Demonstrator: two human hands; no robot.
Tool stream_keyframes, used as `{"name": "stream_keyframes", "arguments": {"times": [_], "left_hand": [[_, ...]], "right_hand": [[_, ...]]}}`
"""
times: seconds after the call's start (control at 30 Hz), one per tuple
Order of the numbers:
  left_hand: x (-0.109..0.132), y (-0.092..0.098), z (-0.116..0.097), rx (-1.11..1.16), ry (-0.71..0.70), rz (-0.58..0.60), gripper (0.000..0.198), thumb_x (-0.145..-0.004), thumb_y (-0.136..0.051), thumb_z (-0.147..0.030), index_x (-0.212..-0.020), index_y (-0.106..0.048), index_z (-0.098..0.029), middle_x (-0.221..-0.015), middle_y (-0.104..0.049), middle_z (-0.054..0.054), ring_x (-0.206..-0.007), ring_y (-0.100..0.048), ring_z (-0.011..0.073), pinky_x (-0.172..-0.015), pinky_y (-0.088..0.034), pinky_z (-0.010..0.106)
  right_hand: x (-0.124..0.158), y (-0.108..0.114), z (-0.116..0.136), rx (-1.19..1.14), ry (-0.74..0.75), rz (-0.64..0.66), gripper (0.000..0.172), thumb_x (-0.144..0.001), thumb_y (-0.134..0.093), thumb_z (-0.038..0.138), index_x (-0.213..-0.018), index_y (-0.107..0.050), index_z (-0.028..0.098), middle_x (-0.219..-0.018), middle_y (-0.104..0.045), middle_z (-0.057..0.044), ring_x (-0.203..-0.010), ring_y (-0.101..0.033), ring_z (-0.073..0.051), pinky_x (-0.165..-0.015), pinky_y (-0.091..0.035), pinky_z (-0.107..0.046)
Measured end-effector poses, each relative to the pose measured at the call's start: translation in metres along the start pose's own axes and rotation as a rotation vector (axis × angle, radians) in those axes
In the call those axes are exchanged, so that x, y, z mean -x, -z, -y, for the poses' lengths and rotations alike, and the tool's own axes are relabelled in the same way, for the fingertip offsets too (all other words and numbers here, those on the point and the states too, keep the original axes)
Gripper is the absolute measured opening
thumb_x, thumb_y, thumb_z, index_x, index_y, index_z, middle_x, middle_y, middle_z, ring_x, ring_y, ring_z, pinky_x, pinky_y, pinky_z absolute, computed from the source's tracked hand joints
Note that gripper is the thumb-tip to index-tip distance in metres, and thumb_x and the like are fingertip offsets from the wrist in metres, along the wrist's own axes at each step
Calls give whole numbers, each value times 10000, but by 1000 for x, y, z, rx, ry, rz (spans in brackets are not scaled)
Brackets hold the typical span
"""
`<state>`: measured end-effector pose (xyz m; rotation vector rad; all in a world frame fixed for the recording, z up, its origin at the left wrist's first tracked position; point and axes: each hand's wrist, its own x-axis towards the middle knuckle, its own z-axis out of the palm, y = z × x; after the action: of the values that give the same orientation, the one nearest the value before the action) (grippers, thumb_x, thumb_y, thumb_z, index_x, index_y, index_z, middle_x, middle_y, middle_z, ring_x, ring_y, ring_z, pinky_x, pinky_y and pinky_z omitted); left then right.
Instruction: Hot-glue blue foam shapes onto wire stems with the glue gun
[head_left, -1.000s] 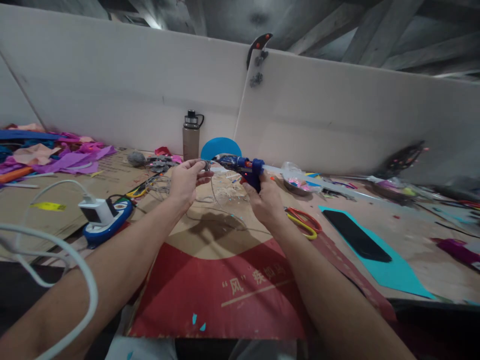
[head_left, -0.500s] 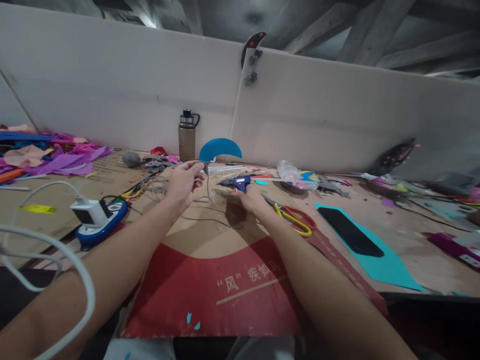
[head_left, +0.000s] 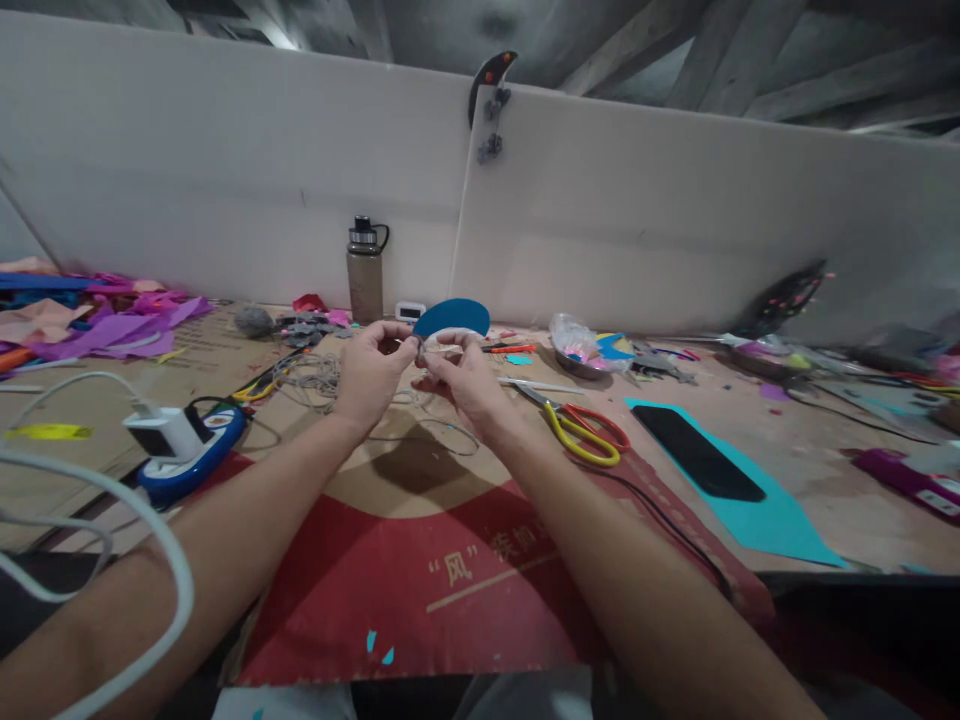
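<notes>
1. Your left hand [head_left: 375, 368] is closing its thumb and fingertip on a small grey piece [head_left: 418, 346]; the gap between them is almost nil.
2. Your right hand [head_left: 466, 378] is meeting it from the other side, fingers bent and thumb near the forefinger; whether these are gripping anything, you cannot tell from this view.
3. The small grey piece is sitting between your hands, above the brown part of the red-and-brown cardboard [head_left: 352, 580].
4. A blue crescent [head_left: 451, 316] is showing just beyond your fingertips, its left end by your left hand; whether you are pinching it too is unclear.
5. Thin grey cord [head_left: 319, 378] is lying tangled left of your left wrist, with a loop curving below your hands.
6. Scissors [head_left: 556, 425] with yellow and red handles are lying just right of your right forearm, a white stick [head_left: 547, 385] resting near their blades.
7. Further right, a black phone [head_left: 697, 453] is resting on a turquoise sheet [head_left: 796, 530].
8. Behind your left hand, a bottle [head_left: 365, 285] is standing upright near the white wall panel [head_left: 225, 180].
9. By your left forearm, a white charger [head_left: 163, 436] is sitting on a blue-edged power strip [head_left: 193, 474].
</notes>
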<state>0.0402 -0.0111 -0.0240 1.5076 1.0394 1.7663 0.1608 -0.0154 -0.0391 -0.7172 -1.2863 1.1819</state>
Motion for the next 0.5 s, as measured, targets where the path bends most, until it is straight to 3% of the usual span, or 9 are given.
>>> {"name": "stream_keyframes", "arguments": {"times": [0.1,0.23,0.5], "left_hand": [[1,-1,-1,131,89,26,102,-669,-677,-212,-740,-619,-166,-567,-528,-40,-461,-430,61,-438,-317,185],[4,-4,-4,287,228,114,86,-690,-649,-194,-728,-580,-160,-487,-487,-49,-400,-408,52,-382,-256,174],[8,-8,-6,412,385,139,71,-698,-638,-150,-749,-592,-133,-726,-670,41,-553,-606,81,-463,-437,161]], "right_hand": [[0,5,3,158,64,-114,325,-700,-652,351,-932,-462,227,-706,-513,59,-587,-479,-88,-557,-429,-233],[-1,11,6,283,216,-181,163,-733,-613,328,-803,-573,186,-770,-577,12,-641,-476,-90,-608,-412,-237],[1,11,9,286,273,-274,156,-727,-607,326,-770,-614,176,-804,-629,-16,-697,-515,-108,-677,-429,-254]]}}
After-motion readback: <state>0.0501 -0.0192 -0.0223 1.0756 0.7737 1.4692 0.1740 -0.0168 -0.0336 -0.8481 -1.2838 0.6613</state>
